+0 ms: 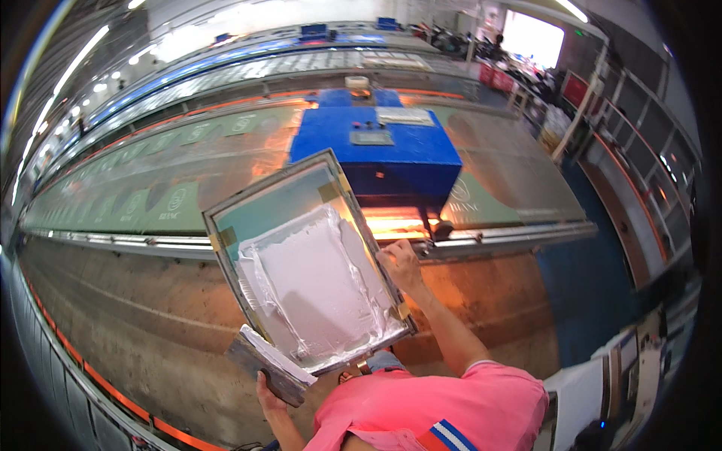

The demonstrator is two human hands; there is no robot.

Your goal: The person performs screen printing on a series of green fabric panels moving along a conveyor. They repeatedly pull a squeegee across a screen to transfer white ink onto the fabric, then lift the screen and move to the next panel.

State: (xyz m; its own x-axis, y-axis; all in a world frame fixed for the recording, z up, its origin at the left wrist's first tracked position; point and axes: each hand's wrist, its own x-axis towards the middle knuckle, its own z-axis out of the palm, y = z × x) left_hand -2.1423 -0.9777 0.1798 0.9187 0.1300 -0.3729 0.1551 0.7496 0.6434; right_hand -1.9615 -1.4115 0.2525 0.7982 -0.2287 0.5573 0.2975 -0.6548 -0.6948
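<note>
My right hand (402,264) is closed on the right side of a screen printing frame (267,182), which is tilted in front of me. Thick white ink (320,278) covers most of its mesh, with ridges along the sides and lower edge; a teal strip shows at the top. Tape patches (223,239) sit on the frame's sides. In my left hand (269,395) is a squeegee (263,366) with white ink along its blade, close to the frame's lower left corner. Part of the left hand's grip is hidden behind the squeegee.
Ahead, a blue machine (376,143) with an orange glow beneath straddles a long printing table (169,207) bearing green printed fabric. A metal rail (519,233) edges the table. Shelving (639,188) stands at right, and a barrier with an orange stripe (113,387) runs at lower left.
</note>
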